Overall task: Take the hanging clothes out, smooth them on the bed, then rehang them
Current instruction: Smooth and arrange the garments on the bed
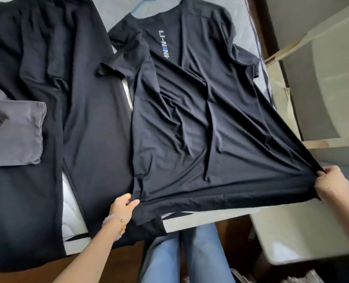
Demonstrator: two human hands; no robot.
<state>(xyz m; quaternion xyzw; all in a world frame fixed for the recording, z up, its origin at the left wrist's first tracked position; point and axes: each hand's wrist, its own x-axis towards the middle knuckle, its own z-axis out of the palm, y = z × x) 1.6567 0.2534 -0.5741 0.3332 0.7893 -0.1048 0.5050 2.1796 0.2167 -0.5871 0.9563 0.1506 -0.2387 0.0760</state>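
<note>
A black T-shirt (190, 123) with a white and blue logo lies spread on the bed (75, 217), its collar far from me and still on a light blue hanger (138, 8). My left hand (124, 205) pinches the shirt's lower left hem corner. My right hand (333, 185) grips the lower right hem corner, pulled out past the bed's right edge, so the hem is stretched taut between both hands. Creases run down the shirt's middle.
Black trousers (47, 88) lie flat on the bed to the left of the shirt. A grey folded garment (12, 131) sits at the left edge. A pale wardrobe (322, 82) stands at the right. My legs in blue jeans (181, 252) are at the bed's foot.
</note>
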